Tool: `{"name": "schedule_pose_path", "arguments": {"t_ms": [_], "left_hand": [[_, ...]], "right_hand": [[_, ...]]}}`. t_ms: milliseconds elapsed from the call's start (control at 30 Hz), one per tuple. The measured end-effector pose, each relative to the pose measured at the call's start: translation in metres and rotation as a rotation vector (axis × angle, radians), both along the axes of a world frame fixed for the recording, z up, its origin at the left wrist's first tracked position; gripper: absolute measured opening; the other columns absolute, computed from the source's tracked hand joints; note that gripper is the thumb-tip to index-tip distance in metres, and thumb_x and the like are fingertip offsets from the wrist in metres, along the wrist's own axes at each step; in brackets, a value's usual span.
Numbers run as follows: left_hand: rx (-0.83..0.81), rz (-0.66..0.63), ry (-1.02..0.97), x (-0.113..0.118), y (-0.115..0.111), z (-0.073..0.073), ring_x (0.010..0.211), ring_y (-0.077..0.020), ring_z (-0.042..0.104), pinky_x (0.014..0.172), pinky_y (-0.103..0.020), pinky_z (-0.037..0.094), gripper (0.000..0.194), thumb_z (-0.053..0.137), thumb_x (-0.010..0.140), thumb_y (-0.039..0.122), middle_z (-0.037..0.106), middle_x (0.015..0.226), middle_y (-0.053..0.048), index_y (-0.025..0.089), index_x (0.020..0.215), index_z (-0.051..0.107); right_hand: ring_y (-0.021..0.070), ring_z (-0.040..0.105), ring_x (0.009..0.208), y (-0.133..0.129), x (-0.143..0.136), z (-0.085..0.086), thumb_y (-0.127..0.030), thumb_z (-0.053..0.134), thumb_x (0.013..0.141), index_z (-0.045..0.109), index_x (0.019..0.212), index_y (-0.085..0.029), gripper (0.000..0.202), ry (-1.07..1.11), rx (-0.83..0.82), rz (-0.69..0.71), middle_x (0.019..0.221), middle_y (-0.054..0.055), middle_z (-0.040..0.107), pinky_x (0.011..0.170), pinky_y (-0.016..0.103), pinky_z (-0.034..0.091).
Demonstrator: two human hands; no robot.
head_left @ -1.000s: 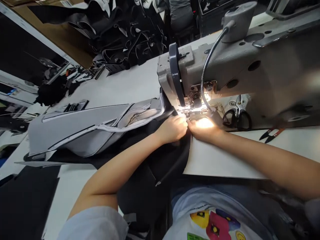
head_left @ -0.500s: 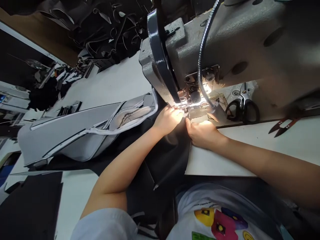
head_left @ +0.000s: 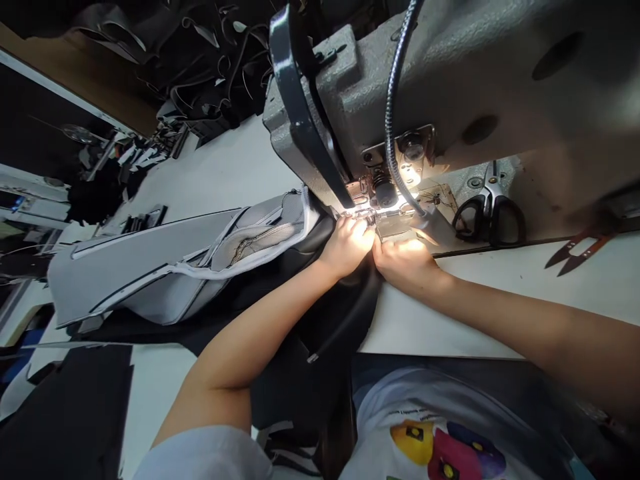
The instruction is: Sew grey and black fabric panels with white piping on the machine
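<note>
A black leather-like piece [head_left: 345, 303] runs under the presser foot of a grey sewing machine [head_left: 340, 100], where the lamp lights it brightly. My left hand [head_left: 349, 245] is closed on this piece just in front of the foot, its knuckles bent. Close beside it, my right hand [head_left: 407, 262] pinches the right edge of the same piece, thumb side toward the left hand. Joined or lying against the black piece on the left is a grey padded cover [head_left: 150, 260] with pale piping. The needle tip is hidden by glare and fingers.
Black-handled scissors [head_left: 490, 213] lie on the machine bed at right. Thread snips [head_left: 580, 253] rest on the white table [head_left: 480, 293]. A flexible metal lamp neck [head_left: 393, 107] hangs before the machine head. Dark cut pieces [head_left: 210, 60] are heaped at the back.
My left hand has bent its fingers and shifted slightly down, nearer my right hand. The black piece has bunched and curved, its front edge drawn leftward. The camera view has moved a little.
</note>
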State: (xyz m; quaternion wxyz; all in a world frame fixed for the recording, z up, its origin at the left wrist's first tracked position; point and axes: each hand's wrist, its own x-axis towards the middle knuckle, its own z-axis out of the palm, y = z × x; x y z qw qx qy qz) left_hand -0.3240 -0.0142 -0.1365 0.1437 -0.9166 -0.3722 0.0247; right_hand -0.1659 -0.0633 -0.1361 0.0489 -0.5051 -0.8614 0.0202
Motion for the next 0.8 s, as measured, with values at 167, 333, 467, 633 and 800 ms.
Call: {"name": "schedule_pose_path", "arguments": {"t_ms": [167,333,467,633,800], "left_hand": [[-0.005,-0.004,0.011,0.000,0.004,-0.006,0.094,-0.0263,0.059,0.090,-0.042,0.042,0.034,0.036,0.101,0.020,0.063,0.088,-0.010,0.012,0.095,0.069],[0.005,-0.028,-0.015,0.000,0.003,0.002,0.095,-0.0256,0.057,0.090,-0.041,0.043,0.031,0.038,0.099,0.017,0.063,0.091,-0.011,0.012,0.090,0.067],[-0.029,-0.053,-0.105,-0.041,-0.026,0.028,0.086,-0.0203,0.056,0.081,-0.034,0.047,0.030,0.038,0.098,0.018,0.059,0.086,-0.009,0.014,0.093,0.067],[0.071,0.327,-0.324,-0.107,-0.071,0.045,0.086,-0.0166,0.058,0.080,-0.029,0.051,0.039,0.036,0.091,0.008,0.058,0.092,-0.006,0.018,0.113,0.067],[0.116,0.398,-0.343,-0.119,-0.035,0.052,0.128,-0.0249,0.048,0.106,-0.041,0.043,0.041,0.038,0.088,0.003,0.051,0.134,-0.018,0.012,0.125,0.055]], "right_hand": [[0.0241,0.062,0.064,0.001,0.001,-0.006,-0.003,0.023,0.092,0.062,0.117,0.000,0.047,0.026,0.009,0.080,0.078,0.019,0.066,0.050,0.030,0.031],[0.0289,0.063,0.083,0.000,0.003,-0.005,-0.005,0.028,0.092,0.065,0.111,-0.003,0.042,0.031,0.021,0.083,0.091,0.020,0.067,0.063,0.036,0.041],[0.0328,0.052,0.120,0.004,0.013,-0.015,-0.008,0.043,0.087,0.068,0.113,-0.010,0.036,0.244,0.119,0.296,0.130,0.020,0.058,0.101,0.050,0.039],[0.0276,0.040,0.138,0.013,0.018,-0.021,-0.002,0.044,0.072,0.063,0.129,-0.025,0.064,0.406,-0.380,0.742,0.138,0.006,0.058,0.118,0.060,0.019],[0.0254,0.034,0.143,-0.012,0.006,-0.002,-0.016,0.045,0.086,0.072,0.116,-0.028,0.041,0.469,-0.745,0.783,0.129,0.000,0.065,0.121,0.054,0.016]]}}
